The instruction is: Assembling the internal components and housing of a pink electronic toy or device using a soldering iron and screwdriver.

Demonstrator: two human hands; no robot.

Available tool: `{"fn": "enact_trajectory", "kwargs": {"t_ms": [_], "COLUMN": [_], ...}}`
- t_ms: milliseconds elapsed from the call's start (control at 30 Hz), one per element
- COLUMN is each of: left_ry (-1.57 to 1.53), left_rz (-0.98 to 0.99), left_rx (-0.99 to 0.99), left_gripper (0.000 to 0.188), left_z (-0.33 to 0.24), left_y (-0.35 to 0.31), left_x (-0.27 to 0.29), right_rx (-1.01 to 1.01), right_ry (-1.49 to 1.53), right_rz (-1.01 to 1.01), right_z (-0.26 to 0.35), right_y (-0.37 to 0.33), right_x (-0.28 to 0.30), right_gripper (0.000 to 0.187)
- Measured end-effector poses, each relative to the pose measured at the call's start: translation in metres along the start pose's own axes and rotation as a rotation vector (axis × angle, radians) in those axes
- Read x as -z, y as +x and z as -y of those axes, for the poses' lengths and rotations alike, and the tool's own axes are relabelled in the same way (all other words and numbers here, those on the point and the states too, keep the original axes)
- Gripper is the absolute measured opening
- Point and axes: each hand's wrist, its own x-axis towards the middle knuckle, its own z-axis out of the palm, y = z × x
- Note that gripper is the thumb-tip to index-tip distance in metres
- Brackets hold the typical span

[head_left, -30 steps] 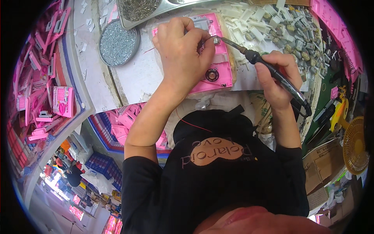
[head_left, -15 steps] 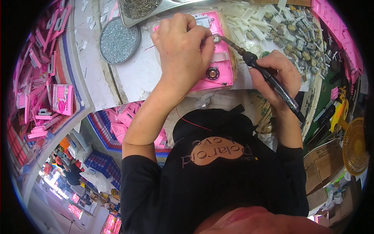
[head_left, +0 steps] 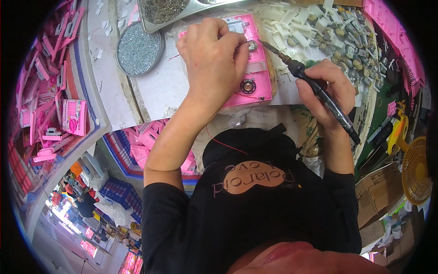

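Observation:
A pink plastic housing [head_left: 262, 82] lies open on a padded block on the white table, with a small round black-rimmed part [head_left: 248, 86] at its near end. My left hand [head_left: 211, 61] rests over its left side, fingers pinched together beside a small silvery metal part [head_left: 252, 45]; whatever is between the fingertips is hidden. In my right hand [head_left: 335, 86] is a black-handled soldering iron [head_left: 296, 68], gripped like a pen. Its thin tip points up-left, a little to the right of the metal part and apart from it.
Left of the housing stands a round dish of small silvery pieces [head_left: 139, 49], below a metal tray of tiny parts [head_left: 162, 11]. White plastic pieces [head_left: 299, 23] and grey parts [head_left: 351, 55] are heaped at right. Pink housings [head_left: 73, 116] pile up at far left; a yellow fan [head_left: 416, 171] stands right.
My right hand has drawn the soldering iron slightly right, so its tip has come away from the silvery metal part. My left hand stays pinched, having shifted very slightly left with the housing.

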Motion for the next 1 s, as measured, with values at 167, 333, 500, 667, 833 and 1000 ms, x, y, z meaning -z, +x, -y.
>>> {"fn": "enact_trajectory", "kwargs": {"t_ms": [167, 333, 500, 667, 833, 1000], "left_ry": [-0.009, -0.016, 0.0, -0.028, -0.052, -0.064], "left_rz": [-0.008, 0.0, -0.008, -0.01, -0.029, -0.041], "left_rx": [-0.011, -0.011, -0.023, -0.033, -0.046, -0.07], "left_gripper": [0.011, 0.011, 0.013, 0.013, 0.014, 0.016], "left_z": [0.0004, 0.0006, 0.0001, 0.0029, 0.0047, 0.0081], "left_y": [-0.0003, -0.0004, -0.0002, -0.0029, -0.0057, -0.007], "left_x": [0.0001, -0.0001, 0.0012, -0.0013, -0.0032, -0.0038], "right_rx": [-0.01, -0.005, -0.031, -0.026, -0.03, -0.028], "right_ry": [-0.006, 0.003, -0.003, -0.008, 0.007, 0.01], "right_rz": [0.011, 0.014, 0.027, 0.023, 0.011, 0.012], "right_z": [0.0012, 0.0031, 0.0061, 0.007, 0.0059, 0.0055], "right_y": [0.0002, 0.0006, -0.0004, -0.0006, -0.0026, -0.0034], "right_x": [0.0013, 0.0022, 0.0039, 0.0041, 0.0038, 0.0046], "right_gripper": [0.027, 0.027, 0.027, 0.027, 0.028, 0.027]}}
